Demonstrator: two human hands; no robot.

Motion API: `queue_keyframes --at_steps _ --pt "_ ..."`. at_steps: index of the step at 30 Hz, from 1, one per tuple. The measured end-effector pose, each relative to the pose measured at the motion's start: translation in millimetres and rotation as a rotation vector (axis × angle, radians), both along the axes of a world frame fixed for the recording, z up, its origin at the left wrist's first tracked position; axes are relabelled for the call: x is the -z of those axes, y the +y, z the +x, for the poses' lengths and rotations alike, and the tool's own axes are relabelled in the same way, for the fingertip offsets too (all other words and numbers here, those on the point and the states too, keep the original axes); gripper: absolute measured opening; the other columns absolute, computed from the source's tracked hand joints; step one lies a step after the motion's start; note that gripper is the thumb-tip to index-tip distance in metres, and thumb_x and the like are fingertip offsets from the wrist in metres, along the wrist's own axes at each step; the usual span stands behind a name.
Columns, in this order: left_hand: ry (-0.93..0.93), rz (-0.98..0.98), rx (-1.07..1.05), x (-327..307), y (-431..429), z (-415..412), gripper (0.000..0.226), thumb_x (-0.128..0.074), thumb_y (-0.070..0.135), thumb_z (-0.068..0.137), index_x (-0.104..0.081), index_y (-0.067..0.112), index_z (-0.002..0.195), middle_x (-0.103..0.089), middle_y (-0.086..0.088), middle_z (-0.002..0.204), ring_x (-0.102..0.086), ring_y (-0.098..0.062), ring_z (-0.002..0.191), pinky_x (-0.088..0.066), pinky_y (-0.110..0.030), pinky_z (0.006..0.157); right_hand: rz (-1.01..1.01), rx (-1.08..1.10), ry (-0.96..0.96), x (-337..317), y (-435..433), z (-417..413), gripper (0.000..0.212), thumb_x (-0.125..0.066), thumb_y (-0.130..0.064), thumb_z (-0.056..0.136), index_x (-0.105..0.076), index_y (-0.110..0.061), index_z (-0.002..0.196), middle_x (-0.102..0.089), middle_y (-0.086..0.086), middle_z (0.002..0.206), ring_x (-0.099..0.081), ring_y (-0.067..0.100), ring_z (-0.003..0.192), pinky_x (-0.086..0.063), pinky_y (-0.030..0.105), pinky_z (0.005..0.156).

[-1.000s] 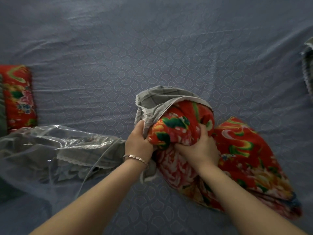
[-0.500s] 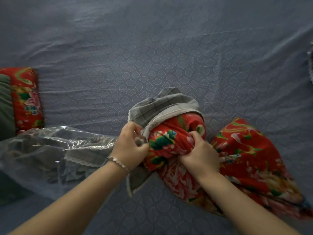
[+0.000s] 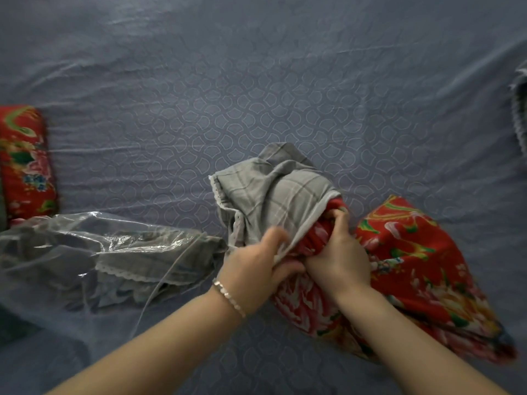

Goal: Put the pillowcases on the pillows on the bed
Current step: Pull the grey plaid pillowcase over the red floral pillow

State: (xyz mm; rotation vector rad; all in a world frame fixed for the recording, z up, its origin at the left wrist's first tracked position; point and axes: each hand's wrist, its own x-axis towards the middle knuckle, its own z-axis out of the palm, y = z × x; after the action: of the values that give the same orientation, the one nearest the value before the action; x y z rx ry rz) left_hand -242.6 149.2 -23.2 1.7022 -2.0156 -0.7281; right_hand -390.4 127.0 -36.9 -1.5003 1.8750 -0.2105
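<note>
A red floral pillow lies on the blue bed sheet at the lower right. A grey checked pillowcase with a lace edge covers the pillow's near-left end. My left hand, with a bracelet on the wrist, grips the pillowcase's open edge; its fingers are blurred. My right hand grips the bunched red end of the pillow at the pillowcase's mouth. Most of the pillow lies outside the case.
A second red floral pillow lies at the left edge. A clear plastic bag holding grey lace-trimmed fabric lies at the lower left. More grey lace-edged cloth shows at the right edge.
The pillowcase has come further over the pillow's end, so less red shows inside its mouth. Both hands have shifted right and closer together. The view moved slightly.
</note>
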Motion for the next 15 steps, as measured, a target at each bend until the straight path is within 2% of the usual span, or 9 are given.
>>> queue_keyframes --at_steps 2,3,5,6,8,10,12,13,15 --pt "-0.083 0.011 -0.109 -2 -20 7 0.024 -0.055 0.036 0.088 -0.06 0.022 0.107 -0.069 -0.007 0.069 -0.065 -0.026 0.065 -0.047 -0.027 0.059 -0.059 0.008 -0.003 -1 1 0 0.084 -0.07 -0.041 0.074 -0.016 -0.029 0.138 -0.062 0.007 0.117 -0.063 0.031 0.096 -0.043 0.033 0.07" --pt "-0.049 0.044 -0.114 -5 -27 10 0.024 -0.052 0.035 0.09 -0.065 0.017 0.099 -0.067 -0.006 0.069 -0.063 -0.027 0.069 -0.043 -0.027 0.06 -0.089 0.02 -0.023 -2 0 -1 0.091 -0.068 -0.041 0.076 -0.006 -0.031 0.143 -0.06 0.007 0.121 -0.063 0.031 0.096 -0.042 0.032 0.07" --pt "0.07 0.019 0.018 -11 -31 7 0.033 -0.046 0.04 0.088 -0.065 0.013 0.083 -0.057 0.005 0.063 -0.057 -0.018 0.064 -0.036 -0.024 0.057 -0.115 -0.019 -0.051 -5 -2 -3 0.109 -0.066 -0.041 0.078 0.02 -0.032 0.144 -0.058 0.01 0.126 -0.064 0.031 0.095 -0.038 0.029 0.067" --pt "0.128 -0.006 0.096 -16 -33 2 0.033 -0.045 0.039 0.088 -0.063 0.013 0.082 -0.054 0.01 0.063 -0.056 -0.015 0.063 -0.036 -0.021 0.056 -0.116 -0.055 -0.06 -7 -2 -6 0.114 -0.066 -0.041 0.078 0.03 -0.035 0.139 -0.057 0.012 0.128 -0.064 0.032 0.093 -0.038 0.029 0.065" --pt "0.122 -0.104 0.293 -18 -34 -8 0.019 -0.044 0.033 0.088 -0.057 0.019 0.086 -0.06 0.009 0.066 -0.059 -0.014 0.061 -0.042 -0.022 0.052 -0.13 -0.125 -0.093 -13 -2 -10 0.11 -0.063 -0.041 0.076 0.034 -0.045 0.127 -0.058 0.016 0.126 -0.064 0.036 0.089 -0.041 0.032 0.064" --pt "0.032 -0.21 0.482 -17 -33 -17 0.004 -0.044 0.027 0.087 -0.047 0.025 0.086 -0.062 0.004 0.065 -0.058 -0.017 0.053 -0.04 -0.021 0.041 -0.129 -0.217 -0.106 -17 -1 -17 0.1 -0.054 -0.042 0.072 0.025 -0.052 0.131 -0.064 0.019 0.112 -0.064 0.039 0.085 -0.04 0.034 0.061" --pt "-0.026 -0.264 0.575 -14 -29 -21 0.004 -0.047 0.023 0.084 -0.043 0.024 0.084 -0.058 0.003 0.062 -0.054 -0.018 0.047 -0.037 -0.019 0.036 -0.104 -0.291 -0.094 -16 -4 -21 0.088 -0.052 -0.039 0.065 -0.004 -0.053 0.139 -0.066 0.015 0.091 -0.062 0.039 0.084 -0.034 0.031 0.058" --pt "-0.069 -0.28 0.56 -11 -23 -20 0.007 -0.048 0.022 0.081 -0.044 0.023 0.086 -0.057 0.002 0.062 -0.054 -0.017 0.046 -0.037 -0.02 0.034 -0.1 -0.262 -0.106 -13 -7 -22 0.073 -0.058 -0.036 0.066 -0.024 -0.044 0.131 -0.064 0.011 0.084 -0.062 0.039 0.084 -0.032 0.03 0.059" --pt "-0.176 -0.243 0.375 -4 -9 -10 0.018 -0.048 0.02 0.076 -0.047 0.022 0.093 -0.061 0.001 0.068 -0.058 -0.018 0.048 -0.041 -0.022 0.034 -0.122 -0.101 -0.135 -7 -11 -21 0.049 -0.07 -0.024 0.069 -0.046 -0.029 0.11 -0.062 0.007 0.079 -0.062 0.036 0.084 -0.034 0.031 0.06"
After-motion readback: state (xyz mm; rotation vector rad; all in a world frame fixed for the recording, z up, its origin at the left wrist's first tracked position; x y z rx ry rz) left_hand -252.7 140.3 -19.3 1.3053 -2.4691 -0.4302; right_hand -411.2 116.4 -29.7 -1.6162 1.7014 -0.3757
